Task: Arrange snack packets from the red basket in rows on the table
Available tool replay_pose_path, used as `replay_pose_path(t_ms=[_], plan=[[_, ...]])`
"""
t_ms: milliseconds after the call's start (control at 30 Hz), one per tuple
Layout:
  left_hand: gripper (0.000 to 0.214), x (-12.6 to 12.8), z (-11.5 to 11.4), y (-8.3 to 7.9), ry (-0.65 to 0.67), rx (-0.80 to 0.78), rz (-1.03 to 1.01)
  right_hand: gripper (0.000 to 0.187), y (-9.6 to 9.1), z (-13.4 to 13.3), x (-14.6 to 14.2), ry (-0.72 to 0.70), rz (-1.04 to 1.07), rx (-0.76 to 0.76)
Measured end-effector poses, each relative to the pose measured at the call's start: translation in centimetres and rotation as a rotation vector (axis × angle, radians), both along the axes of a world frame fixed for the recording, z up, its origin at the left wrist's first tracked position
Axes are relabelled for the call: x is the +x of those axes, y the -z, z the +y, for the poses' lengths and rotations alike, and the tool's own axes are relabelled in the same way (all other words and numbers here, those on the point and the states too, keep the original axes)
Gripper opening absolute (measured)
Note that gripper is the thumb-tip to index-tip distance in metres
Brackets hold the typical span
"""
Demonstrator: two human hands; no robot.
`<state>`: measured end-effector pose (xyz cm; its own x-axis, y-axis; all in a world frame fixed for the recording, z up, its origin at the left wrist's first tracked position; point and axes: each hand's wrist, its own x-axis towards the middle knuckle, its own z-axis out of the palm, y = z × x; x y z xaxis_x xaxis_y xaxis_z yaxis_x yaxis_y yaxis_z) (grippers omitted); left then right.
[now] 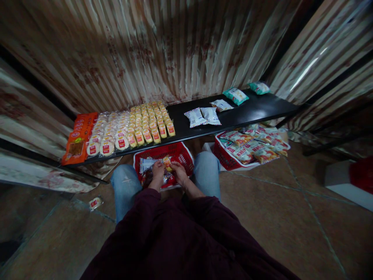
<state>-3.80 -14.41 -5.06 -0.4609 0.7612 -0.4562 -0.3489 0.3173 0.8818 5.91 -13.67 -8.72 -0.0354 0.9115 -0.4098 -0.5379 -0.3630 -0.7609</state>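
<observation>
Pinching a small yellow packet (167,163) between left hand (157,171) and right hand (178,172) — gripping it from both sides, right over the red basket (175,148) parked between the knees (207,165). Also looking at rows of wrapped cakes (146,135) on the black shelf (241,112) — plus orange bags (77,148) at the left end.

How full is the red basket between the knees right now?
The red basket is partly filled: packets lie at its left, while bare wall shows behind and right. The hands hide some of it.
</observation>
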Motion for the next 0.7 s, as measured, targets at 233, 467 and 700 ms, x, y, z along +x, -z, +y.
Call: replay_pose_path(t_ms=[233, 467, 700], plan=[[0.021, 0.3, 0.0, 0.4, 0.018, 0.038, -0.005, 0.019, -0.8, -0.1, -0.1, 0.075, 0.036, -0.058], [0.021, 0.4, 0.1, 0.9, 0.022, 0.017, 0.038, 0.011, -1.4, 0.1, 0.2, 0.078, 0.022, -0.094], [0.017, 0.7, -0.1, 0.7, 0.047, 0.008, 0.06, 0.013, -1.7, -0.1, 0.2, 0.056, -0.013, -0.085]])
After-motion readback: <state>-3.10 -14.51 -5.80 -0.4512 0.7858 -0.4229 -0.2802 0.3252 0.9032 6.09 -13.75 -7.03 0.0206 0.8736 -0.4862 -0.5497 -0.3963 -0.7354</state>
